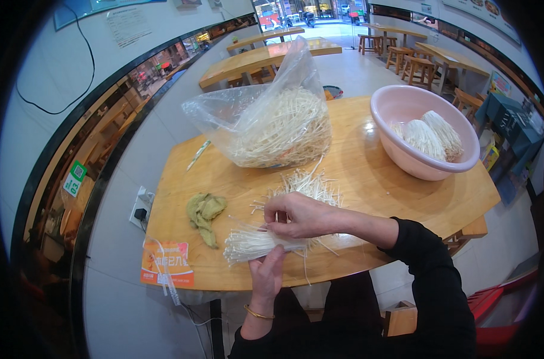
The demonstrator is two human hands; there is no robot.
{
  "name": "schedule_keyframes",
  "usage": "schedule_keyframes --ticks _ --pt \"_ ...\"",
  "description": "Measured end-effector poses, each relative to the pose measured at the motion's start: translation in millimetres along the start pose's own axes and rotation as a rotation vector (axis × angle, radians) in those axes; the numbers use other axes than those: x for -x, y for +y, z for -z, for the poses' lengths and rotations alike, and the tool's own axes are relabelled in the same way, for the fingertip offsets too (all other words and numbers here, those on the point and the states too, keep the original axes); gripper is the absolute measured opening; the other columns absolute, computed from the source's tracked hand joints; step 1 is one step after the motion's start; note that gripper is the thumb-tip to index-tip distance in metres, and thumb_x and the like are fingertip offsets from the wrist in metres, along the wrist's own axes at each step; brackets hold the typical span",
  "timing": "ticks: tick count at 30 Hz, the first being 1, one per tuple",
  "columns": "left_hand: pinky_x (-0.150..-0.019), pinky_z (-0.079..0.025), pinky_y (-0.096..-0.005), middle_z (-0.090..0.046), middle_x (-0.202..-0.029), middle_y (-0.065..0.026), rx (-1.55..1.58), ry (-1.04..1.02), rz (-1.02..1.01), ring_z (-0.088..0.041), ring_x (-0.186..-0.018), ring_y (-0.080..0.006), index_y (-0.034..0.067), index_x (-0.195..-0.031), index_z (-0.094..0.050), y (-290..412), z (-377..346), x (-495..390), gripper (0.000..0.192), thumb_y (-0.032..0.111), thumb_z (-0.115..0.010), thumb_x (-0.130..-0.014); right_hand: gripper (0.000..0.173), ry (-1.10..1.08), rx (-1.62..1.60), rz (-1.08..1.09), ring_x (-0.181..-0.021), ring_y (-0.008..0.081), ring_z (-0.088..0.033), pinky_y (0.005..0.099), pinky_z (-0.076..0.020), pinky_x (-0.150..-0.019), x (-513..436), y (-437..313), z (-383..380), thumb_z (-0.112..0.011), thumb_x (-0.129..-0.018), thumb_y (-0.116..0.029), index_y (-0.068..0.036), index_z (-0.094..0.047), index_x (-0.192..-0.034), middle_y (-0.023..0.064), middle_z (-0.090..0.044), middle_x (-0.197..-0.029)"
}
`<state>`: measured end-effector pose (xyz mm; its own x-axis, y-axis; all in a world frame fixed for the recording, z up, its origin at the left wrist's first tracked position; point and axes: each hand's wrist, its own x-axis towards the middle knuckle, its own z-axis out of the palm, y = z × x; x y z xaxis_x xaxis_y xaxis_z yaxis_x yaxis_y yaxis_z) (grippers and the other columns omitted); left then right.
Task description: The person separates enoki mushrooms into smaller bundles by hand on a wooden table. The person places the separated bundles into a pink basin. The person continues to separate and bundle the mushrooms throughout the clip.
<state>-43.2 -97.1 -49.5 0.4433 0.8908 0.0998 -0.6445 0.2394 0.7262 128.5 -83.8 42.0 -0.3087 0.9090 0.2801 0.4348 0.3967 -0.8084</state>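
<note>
A bundle of enoki mushrooms lies across my left hand, which grips it from below near the table's front edge. The caps point left. Above the bundle, my right hand has its thumb and fingertips pinched together at the stems; whether a strand is between them is hidden. Just beyond my right hand, a loose pile of separated enoki rests on the wooden table. Behind the pile stands a clear plastic bag full of loose enoki strands.
On the right, a pink plastic basin contains white enoki clumps. A crumpled olive cloth and an orange printed card with a white cable lie left. A thin green-and-white packet is near the wall. Stools stand farther back.
</note>
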Motion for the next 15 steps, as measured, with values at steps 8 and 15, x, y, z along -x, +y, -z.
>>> schedule_keyframes --ticks 8,15 --pt "-0.101 -0.042 -0.0440 -0.049 -0.126 -0.0100 0.128 -0.078 0.008 -0.050 -0.118 -0.0231 0.003 -0.137 -0.036 1 8 -3 0.053 0.000 -0.056 -0.088 0.013 -0.147 -0.607 -0.160 -0.063 0.0086 -0.057 0.0233 -0.0444 -0.056 -5 4 4 -0.059 -0.090 -0.011 -0.002 -0.054 -0.082 0.0052 -0.063 -0.076" --pt "-0.098 -0.044 -0.0474 -0.051 -0.124 -0.0117 -0.018 -0.049 0.031 -0.049 -0.119 -0.0236 0.004 -0.136 -0.036 1 6 -1 0.054 -0.002 -0.057 -0.086 0.017 -0.105 -0.628 -0.159 -0.062 0.0094 -0.055 0.0227 -0.0438 -0.056 -7 4 38 -0.063 -0.090 -0.017 -0.002 -0.055 -0.086 0.0057 -0.063 -0.077"
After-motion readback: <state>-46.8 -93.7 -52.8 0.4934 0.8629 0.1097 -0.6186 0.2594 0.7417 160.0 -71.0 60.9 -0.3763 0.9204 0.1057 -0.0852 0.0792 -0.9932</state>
